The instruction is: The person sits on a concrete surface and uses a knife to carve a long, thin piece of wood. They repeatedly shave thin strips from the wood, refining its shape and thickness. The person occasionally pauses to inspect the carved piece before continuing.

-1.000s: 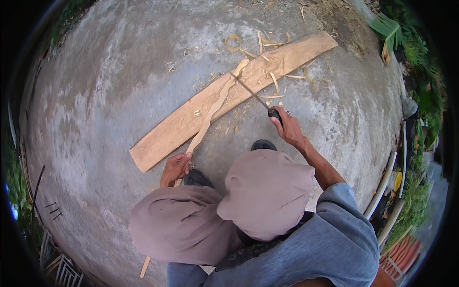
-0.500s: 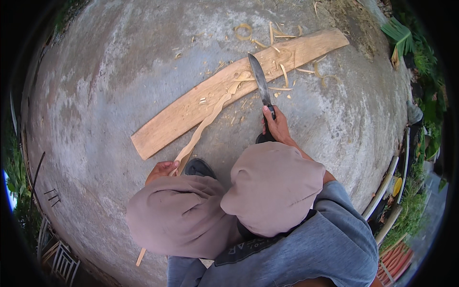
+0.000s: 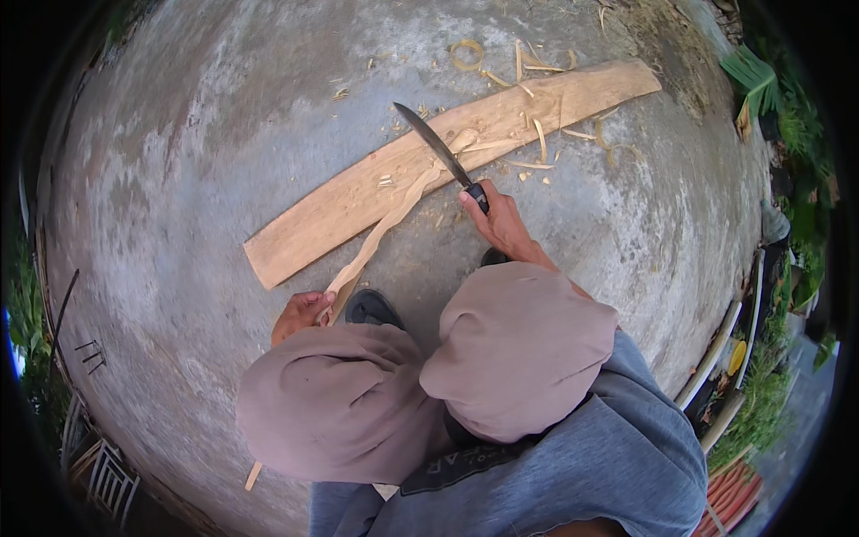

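- Wavy strip (image 3: 365, 253): pale wood, slanting, upper end over the plank (image 3: 313, 228).
- Knife (image 3: 438, 146): dark blade, black handle, crossing the strip, contact hard to judge.

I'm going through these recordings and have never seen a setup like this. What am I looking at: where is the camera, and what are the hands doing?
There is no machine here, just a person's bare hands. A wide fisheye camera on the person's head looks down, so straight edges bend near the rim. The left hand grips a wavy wooden strip whose far end lies over a long board on the rough grey ground. The right hand holds a knife, its blade crossing over the strip; whether they touch is unclear. Wood shavings lie scattered around.
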Demonstrator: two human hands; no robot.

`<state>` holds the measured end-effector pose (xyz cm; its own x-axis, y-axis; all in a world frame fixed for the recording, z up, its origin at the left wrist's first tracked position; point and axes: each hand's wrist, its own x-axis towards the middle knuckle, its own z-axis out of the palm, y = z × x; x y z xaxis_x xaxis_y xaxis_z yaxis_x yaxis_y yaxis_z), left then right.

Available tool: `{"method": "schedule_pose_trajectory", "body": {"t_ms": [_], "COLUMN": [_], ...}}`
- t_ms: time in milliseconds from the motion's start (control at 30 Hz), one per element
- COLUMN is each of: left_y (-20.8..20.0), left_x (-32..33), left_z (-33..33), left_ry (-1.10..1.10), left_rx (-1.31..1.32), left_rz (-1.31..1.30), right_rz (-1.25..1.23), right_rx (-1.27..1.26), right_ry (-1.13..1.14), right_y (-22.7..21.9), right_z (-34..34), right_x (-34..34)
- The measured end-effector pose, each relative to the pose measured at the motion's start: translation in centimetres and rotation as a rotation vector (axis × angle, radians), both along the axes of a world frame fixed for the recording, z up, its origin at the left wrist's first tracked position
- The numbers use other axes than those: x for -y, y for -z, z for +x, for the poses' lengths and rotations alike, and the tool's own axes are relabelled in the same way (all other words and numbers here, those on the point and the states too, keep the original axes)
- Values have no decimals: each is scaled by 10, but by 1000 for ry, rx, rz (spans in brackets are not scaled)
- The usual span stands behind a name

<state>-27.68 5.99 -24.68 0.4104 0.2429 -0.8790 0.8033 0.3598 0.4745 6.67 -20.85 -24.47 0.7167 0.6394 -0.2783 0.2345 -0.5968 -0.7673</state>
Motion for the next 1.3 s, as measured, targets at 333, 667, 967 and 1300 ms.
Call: {"method": "schedule_pose_trajectory", "body": {"t_ms": [333, 667, 967, 1300], "left_y": [17, -1, -6, -27], "left_x": [2, -6, -7, -7], "left_z": [-7, 8, 0, 14], "left_ry": [-52, 20, 72, 149], "left_rx": [30, -31, 26, -56], "left_rz": [60, 45, -6, -31], "right_rz": [-86, -112, 36, 12], "right_rx": [67, 168, 113, 34], "right_ry": [-43, -68, 17, -4], "right_y": [17, 20, 1, 7], "right_z": [10, 5, 1, 1], "right_x": [-10, -15, -18, -16]}}
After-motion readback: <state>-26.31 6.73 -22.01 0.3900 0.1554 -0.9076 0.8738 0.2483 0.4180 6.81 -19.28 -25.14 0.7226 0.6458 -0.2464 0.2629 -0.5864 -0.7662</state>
